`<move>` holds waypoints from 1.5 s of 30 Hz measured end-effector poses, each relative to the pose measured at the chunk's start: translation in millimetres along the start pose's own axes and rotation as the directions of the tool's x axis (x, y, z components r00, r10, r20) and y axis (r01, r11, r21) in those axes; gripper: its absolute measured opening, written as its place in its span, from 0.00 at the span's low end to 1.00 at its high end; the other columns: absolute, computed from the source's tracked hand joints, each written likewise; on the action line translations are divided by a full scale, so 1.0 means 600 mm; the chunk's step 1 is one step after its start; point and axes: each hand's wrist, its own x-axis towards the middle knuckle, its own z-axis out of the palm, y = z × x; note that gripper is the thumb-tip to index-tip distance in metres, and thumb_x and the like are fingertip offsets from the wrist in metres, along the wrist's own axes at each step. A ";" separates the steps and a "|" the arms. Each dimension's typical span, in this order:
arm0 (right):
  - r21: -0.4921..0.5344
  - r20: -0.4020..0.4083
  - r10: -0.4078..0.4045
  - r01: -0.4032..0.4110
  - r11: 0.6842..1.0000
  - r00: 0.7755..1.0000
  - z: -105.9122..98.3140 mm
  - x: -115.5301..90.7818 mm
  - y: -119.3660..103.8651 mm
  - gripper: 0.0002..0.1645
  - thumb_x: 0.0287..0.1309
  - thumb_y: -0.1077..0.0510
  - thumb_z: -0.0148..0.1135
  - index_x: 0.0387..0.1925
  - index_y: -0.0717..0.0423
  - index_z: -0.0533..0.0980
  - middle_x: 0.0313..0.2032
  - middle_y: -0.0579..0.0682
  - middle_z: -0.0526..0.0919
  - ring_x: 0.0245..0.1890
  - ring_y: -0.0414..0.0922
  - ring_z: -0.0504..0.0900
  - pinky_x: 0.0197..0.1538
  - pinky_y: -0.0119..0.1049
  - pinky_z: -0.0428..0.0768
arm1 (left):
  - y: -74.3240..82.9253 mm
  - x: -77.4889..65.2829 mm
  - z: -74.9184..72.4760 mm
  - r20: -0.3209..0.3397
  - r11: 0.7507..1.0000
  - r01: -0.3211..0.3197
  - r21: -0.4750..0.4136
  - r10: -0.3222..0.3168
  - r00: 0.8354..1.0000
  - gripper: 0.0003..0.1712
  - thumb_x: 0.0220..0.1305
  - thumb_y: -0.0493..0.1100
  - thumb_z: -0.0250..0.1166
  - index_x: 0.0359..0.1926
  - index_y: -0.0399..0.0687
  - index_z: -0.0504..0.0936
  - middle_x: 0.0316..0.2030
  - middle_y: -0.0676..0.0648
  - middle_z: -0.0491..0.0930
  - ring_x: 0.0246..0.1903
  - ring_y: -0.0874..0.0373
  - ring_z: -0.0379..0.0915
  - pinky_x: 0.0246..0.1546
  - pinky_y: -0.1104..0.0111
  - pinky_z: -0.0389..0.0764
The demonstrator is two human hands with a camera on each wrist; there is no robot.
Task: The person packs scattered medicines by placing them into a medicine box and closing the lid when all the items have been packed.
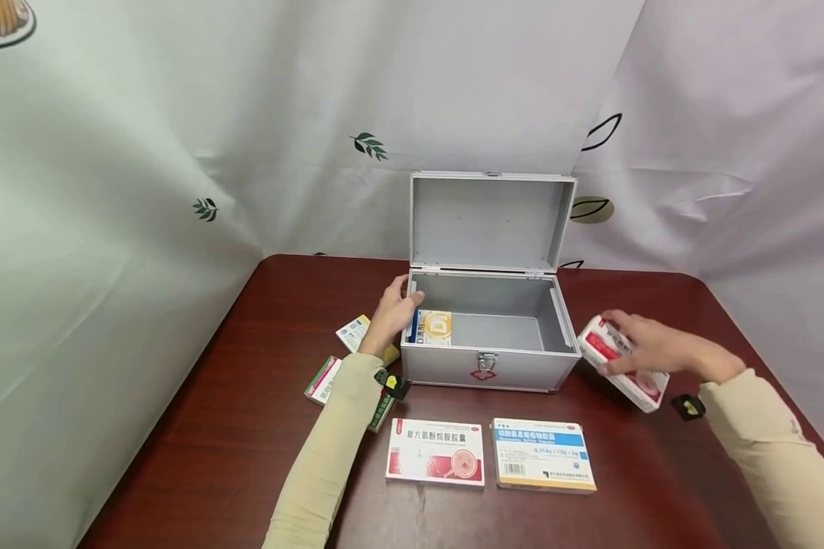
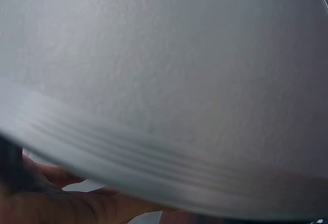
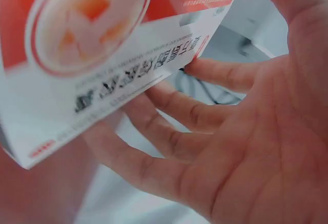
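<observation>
A silver metal medicine case with a small red cross stands on the table, its lid raised. My left hand grips the case's left wall, thumb over the rim. In the left wrist view the case's grey panel hides most of that hand. To the right of the case, my right hand holds a white and red medicine box by its edges, tilted. Its printed face fills the upper left of the right wrist view, fingertips along one edge. Inside the case, at the left, lies a yellow and white box marked D.
In front of the case lie a red and white medicine box and a blue and white one. Several more boxes, including a yellow and white one and a green and pink-edged one, lie left, partly under my left arm. A white curtain hangs behind the table.
</observation>
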 end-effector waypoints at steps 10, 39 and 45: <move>-0.080 -0.197 0.032 -0.049 0.996 0.980 -0.087 0.042 -0.083 0.53 0.28 0.30 0.59 0.54 0.54 0.55 0.24 0.50 0.71 0.21 0.42 0.70 0.23 0.35 0.67 | 0.001 0.003 -0.001 -0.003 1.000 0.001 -0.003 -0.001 1.000 0.29 0.57 0.47 0.51 0.59 0.50 0.54 0.48 0.46 0.63 0.44 0.54 0.60 0.46 0.58 0.61; 0.016 0.347 0.278 -0.302 0.953 0.896 -0.038 0.213 -0.263 0.40 0.35 0.30 0.55 0.39 0.60 0.65 0.29 0.56 0.75 0.22 0.51 0.77 0.26 0.43 0.75 | 0.002 0.003 -0.001 0.001 1.000 0.000 -0.010 0.000 1.000 0.29 0.57 0.47 0.51 0.59 0.52 0.55 0.49 0.47 0.64 0.45 0.54 0.61 0.46 0.58 0.61; 0.043 0.387 0.327 -0.371 0.928 0.862 -0.009 0.233 -0.272 0.35 0.36 0.35 0.59 0.37 0.59 0.65 0.29 0.57 0.76 0.25 0.51 0.78 0.29 0.43 0.75 | 0.003 0.003 -0.001 0.005 1.000 0.001 0.001 -0.001 1.000 0.30 0.56 0.46 0.51 0.60 0.52 0.54 0.51 0.47 0.63 0.47 0.54 0.60 0.47 0.58 0.60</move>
